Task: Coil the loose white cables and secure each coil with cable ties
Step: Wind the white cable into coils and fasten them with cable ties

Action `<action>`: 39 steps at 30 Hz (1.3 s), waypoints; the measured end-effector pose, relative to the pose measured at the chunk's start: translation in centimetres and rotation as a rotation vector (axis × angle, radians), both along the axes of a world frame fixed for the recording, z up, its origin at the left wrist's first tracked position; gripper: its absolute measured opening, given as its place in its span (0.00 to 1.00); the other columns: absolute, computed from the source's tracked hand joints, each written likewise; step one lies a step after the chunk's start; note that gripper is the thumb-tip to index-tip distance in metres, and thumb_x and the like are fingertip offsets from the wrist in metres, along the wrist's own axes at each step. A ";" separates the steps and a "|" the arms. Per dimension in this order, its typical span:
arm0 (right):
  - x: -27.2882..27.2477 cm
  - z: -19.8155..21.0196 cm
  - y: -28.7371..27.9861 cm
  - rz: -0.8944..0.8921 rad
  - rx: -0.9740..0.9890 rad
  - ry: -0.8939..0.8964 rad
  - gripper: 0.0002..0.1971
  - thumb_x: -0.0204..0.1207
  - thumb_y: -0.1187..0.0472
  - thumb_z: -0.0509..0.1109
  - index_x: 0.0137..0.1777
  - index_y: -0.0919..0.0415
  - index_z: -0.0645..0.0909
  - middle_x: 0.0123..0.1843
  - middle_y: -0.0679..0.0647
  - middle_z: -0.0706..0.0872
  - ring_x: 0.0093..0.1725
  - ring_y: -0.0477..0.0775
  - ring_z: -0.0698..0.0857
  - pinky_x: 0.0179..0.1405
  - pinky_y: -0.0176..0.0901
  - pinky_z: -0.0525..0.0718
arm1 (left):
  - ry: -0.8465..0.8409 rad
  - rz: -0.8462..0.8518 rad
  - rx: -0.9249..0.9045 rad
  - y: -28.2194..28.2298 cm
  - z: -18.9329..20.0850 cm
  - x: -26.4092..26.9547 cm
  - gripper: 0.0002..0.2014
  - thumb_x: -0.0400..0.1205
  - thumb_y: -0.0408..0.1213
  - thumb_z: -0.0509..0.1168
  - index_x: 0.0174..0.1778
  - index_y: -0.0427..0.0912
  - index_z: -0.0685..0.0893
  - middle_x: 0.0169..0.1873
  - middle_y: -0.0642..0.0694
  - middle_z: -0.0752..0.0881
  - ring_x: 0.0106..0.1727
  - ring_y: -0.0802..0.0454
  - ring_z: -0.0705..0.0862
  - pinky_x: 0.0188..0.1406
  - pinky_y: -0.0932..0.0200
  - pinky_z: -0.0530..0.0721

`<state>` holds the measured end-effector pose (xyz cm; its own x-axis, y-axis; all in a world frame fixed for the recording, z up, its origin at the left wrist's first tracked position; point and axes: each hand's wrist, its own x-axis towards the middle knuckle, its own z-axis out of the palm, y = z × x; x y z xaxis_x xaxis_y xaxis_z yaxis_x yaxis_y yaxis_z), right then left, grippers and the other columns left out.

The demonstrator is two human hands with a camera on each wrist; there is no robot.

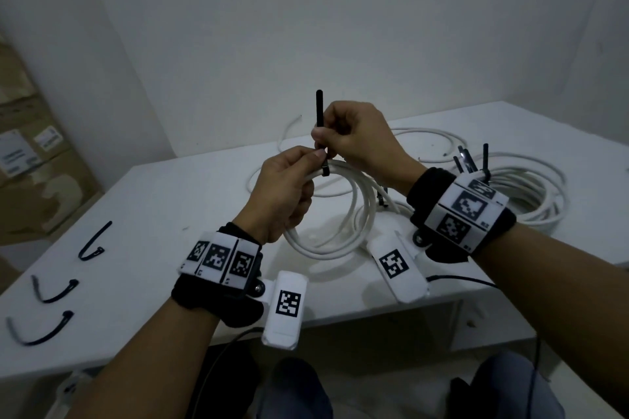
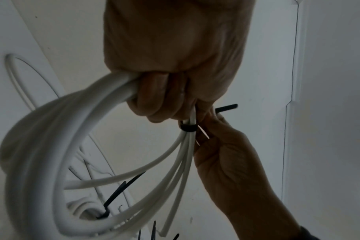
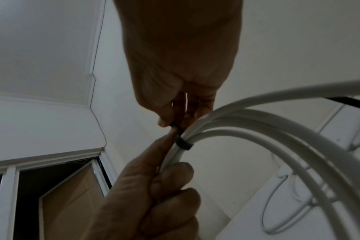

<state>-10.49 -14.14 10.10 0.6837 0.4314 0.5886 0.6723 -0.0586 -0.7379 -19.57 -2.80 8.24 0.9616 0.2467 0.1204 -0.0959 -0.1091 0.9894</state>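
Note:
My left hand (image 1: 286, 190) grips a coil of white cable (image 1: 343, 214) held upright above the white table (image 1: 153, 201). A black cable tie (image 1: 320, 112) loops the top of the coil, its band (image 2: 188, 128) snug round the strands. My right hand (image 1: 354, 139) pinches the tie's tail just above the loop, and the tail points straight up. In the right wrist view the band (image 3: 183, 143) sits just below the pinching fingertips (image 3: 164, 123). My left thumb lies against the tie's head.
Three spare black ties (image 1: 92, 243) (image 1: 54, 289) (image 1: 41, 328) lie at the table's left front. A larger tied cable coil (image 1: 531, 194) with ties sticking up rests at the right. Loose white cable (image 1: 425, 136) trails across the back. Cardboard boxes (image 1: 30, 153) stand at the left.

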 end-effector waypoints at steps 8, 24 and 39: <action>0.6 0.1 -0.1 0.031 0.047 0.202 0.11 0.72 0.69 0.74 0.30 0.66 0.79 0.28 0.58 0.84 0.25 0.51 0.79 0.29 0.42 0.78 | 0.074 -0.041 -0.007 -0.5 -0.3 -0.2 0.14 0.87 0.42 0.58 0.35 0.47 0.72 0.18 0.51 0.63 0.16 0.57 0.54 0.19 0.70 0.51; 0.5 -3.7 -6.1 0.317 0.146 0.595 0.07 0.71 0.63 0.72 0.36 0.60 0.77 0.33 0.53 0.79 0.36 0.48 0.81 0.41 0.47 0.83 | 0.099 0.026 -0.331 2.4 0.9 1.5 0.09 0.84 0.46 0.61 0.39 0.50 0.77 0.15 0.54 0.59 0.13 0.59 0.54 0.10 0.74 0.54; -0.1 -5.6 -5.1 0.407 0.093 0.882 0.08 0.79 0.60 0.65 0.50 0.65 0.80 0.42 0.59 0.87 0.37 0.51 0.88 0.43 0.43 0.87 | 0.120 0.080 -0.417 2.0 -0.7 1.7 0.10 0.84 0.46 0.62 0.38 0.48 0.76 0.16 0.53 0.60 0.13 0.59 0.56 0.10 0.71 0.53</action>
